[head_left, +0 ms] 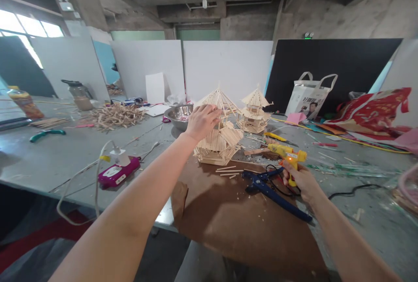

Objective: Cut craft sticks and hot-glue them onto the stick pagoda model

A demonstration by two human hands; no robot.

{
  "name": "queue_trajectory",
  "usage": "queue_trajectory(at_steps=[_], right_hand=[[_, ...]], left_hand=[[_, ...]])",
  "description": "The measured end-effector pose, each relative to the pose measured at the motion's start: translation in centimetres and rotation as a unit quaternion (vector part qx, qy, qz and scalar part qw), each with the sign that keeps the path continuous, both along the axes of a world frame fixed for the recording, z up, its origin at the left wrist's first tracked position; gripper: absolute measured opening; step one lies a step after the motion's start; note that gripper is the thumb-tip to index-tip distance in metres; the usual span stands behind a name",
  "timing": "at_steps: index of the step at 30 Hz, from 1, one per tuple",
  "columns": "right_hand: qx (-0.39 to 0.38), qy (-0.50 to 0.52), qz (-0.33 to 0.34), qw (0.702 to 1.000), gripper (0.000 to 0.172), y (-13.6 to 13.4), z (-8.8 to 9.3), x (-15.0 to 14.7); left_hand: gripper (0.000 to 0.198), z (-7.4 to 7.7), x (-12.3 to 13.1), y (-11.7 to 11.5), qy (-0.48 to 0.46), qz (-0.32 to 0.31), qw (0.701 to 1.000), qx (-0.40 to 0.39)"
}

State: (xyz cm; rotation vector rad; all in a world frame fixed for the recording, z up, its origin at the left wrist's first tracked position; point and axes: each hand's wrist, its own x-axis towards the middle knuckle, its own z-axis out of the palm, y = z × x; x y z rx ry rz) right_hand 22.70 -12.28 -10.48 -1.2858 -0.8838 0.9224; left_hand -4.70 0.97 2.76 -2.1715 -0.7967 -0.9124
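A tiered pavilion model made of wooden sticks [219, 136] stands on the grey table at the edge of a brown paper sheet [235, 216]. My left hand [202, 121] reaches over it, fingers curled on the left slope of its pointed roof. My right hand [302, 179] grips the handle of a yellow hot glue gun [287, 153], whose nozzle points left toward the model's base. A second, smaller stick pavilion [254, 112] stands behind and to the right. Blue-handled cutters [272, 190] lie on the paper just left of my right hand.
A steel bowl [179, 116] sits behind the model, a heap of loose sticks [114, 115] farther left. A pink power strip [117, 173] with a white plug and cables lies near the front left edge. Bags [310, 95] and red cloth crowd the right side.
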Motion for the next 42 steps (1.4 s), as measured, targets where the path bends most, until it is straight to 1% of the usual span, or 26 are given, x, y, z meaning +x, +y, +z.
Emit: queue_trajectory(at_steps=[6,23,29,33,36,39,41,42], right_hand=[[-0.003,0.006,0.0,1.0,0.035,0.0,0.0,0.0],[-0.001,-0.009,0.002,1.0,0.035,0.0,-0.1,0.0],[-0.002,-0.005,0.001,1.0,0.035,0.0,-0.1,-0.1],[0.002,-0.002,0.006,1.0,0.034,0.1,-0.2,0.1],[0.001,-0.009,0.006,1.0,0.034,0.0,-0.1,0.1],[0.004,-0.011,0.006,1.0,0.035,0.0,-0.1,0.1],[0.006,-0.007,0.007,1.0,0.034,0.0,-0.1,0.1],[0.007,-0.004,0.007,1.0,0.034,0.0,-0.1,0.1]], left_hand=[[0.026,-0.1,0.3,-0.1,-0.001,0.006,1.0,0.015],[0.026,0.0,0.5,-0.2,-0.004,0.003,1.0,0.015],[0.026,0.0,0.3,0.0,0.004,-0.008,1.0,0.024],[0.027,0.2,0.0,0.0,0.002,-0.026,0.999,0.023],[0.028,-0.2,-0.1,-1.2,-0.031,-0.057,0.997,0.037],[0.022,-1.5,0.1,-3.8,-0.097,-0.097,0.99,0.036],[0.019,-3.0,0.4,-5.8,-0.113,-0.126,0.986,-0.005],[0.019,-3.8,0.6,-6.6,-0.097,-0.136,0.985,-0.043]])
